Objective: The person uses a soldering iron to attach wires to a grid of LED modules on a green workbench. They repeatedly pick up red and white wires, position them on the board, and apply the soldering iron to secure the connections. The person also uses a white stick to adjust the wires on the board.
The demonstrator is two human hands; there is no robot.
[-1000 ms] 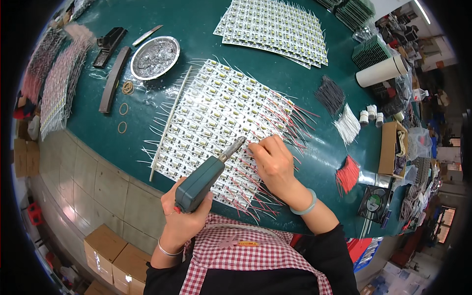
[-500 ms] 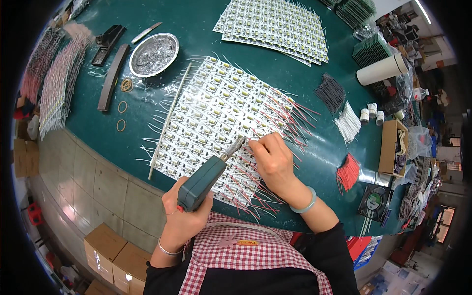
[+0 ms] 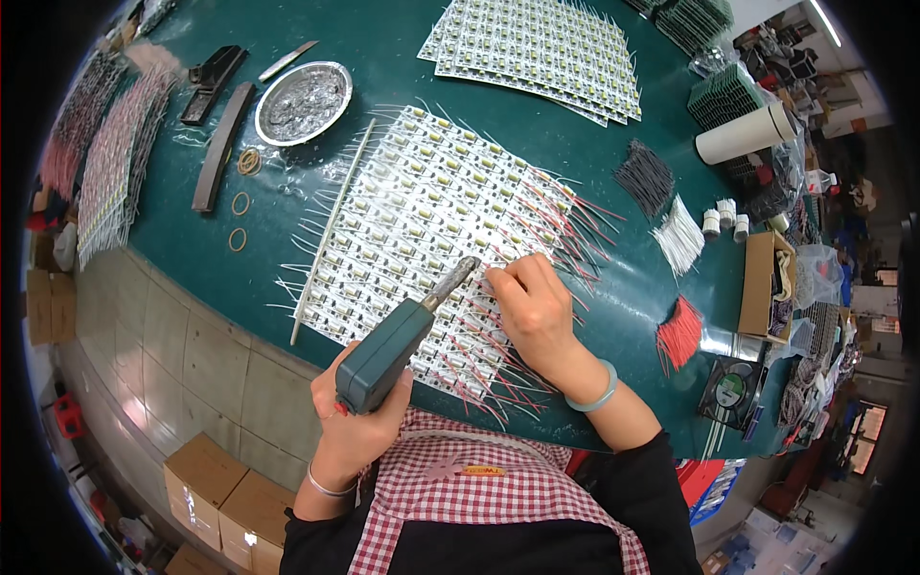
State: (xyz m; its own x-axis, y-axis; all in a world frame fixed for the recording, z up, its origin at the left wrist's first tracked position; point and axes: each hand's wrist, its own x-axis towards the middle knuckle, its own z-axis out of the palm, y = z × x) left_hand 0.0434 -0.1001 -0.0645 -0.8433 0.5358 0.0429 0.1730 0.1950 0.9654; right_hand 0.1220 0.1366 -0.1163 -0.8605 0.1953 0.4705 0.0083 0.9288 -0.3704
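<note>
My left hand (image 3: 359, 426) is closed round the dark green body of a soldering gun (image 3: 385, 355). Its metal tip points up and to the right, over a white panel of small circuit boards (image 3: 402, 216). Beside that tip, my right hand (image 3: 535, 311) is closed in a pinch, its fingertips at the panel. What they pinch is too small to make out. Red wires (image 3: 567, 213) stick out along the panel's right side, and some run under my right hand. White wires fringe the left side, where a thin pale rod (image 3: 333, 230) lies along the panel.
Stacked board panels (image 3: 537, 57) lie at the far side. A foil-lined bowl (image 3: 304, 103), rubber bands (image 3: 248, 162) and a dark bar (image 3: 222, 149) are at left. Black (image 3: 644, 179), white (image 3: 678, 237) and red wire bundles (image 3: 678, 333), a carton (image 3: 767, 286) and a fan (image 3: 730, 393) are at right.
The soldering gun's body has shifted slightly left and toward me, and its tip has moved a little away from my right fingertips. My right hand has hardly moved.
</note>
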